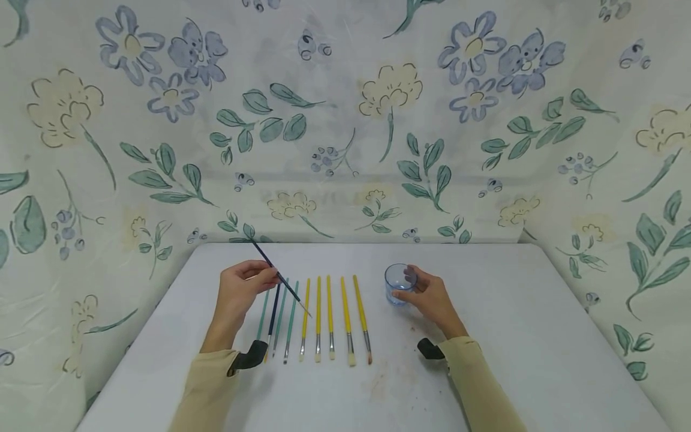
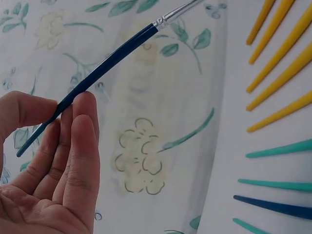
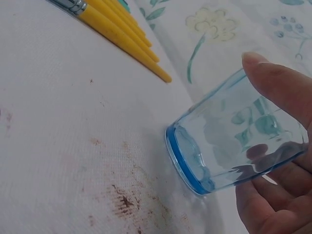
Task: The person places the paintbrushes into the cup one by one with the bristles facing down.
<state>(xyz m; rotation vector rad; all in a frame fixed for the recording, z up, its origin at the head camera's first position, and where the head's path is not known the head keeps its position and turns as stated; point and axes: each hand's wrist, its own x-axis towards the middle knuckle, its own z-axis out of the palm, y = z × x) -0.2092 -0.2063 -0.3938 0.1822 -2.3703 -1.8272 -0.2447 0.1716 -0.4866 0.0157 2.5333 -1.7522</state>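
Observation:
Between thumb and fingertips, my left hand [image 1: 241, 295] pinches a dark blue paintbrush [image 2: 112, 58] by its handle, above the left end of a row of brushes. Its metal ferrule and thin tip point down toward the row in the head view. My right hand [image 1: 433, 296] grips a clear, blue-tinted glass [image 3: 229, 136], with the thumb on one side and fingers on the other. Seen from the head, the glass stands upright right of the row, with no liquid visible in it. The yellow brushes [image 1: 318, 312] lie side by side, bristles toward me.
Left of the yellow brushes lie several teal brushes [image 1: 292, 318] and another dark blue brush [image 1: 274, 312]. Reddish-brown smudges [image 3: 124, 201] mark the white tabletop [image 1: 540, 336] near the glass. A flower-patterned sheet [image 1: 345, 120] hangs behind the table's far edge.

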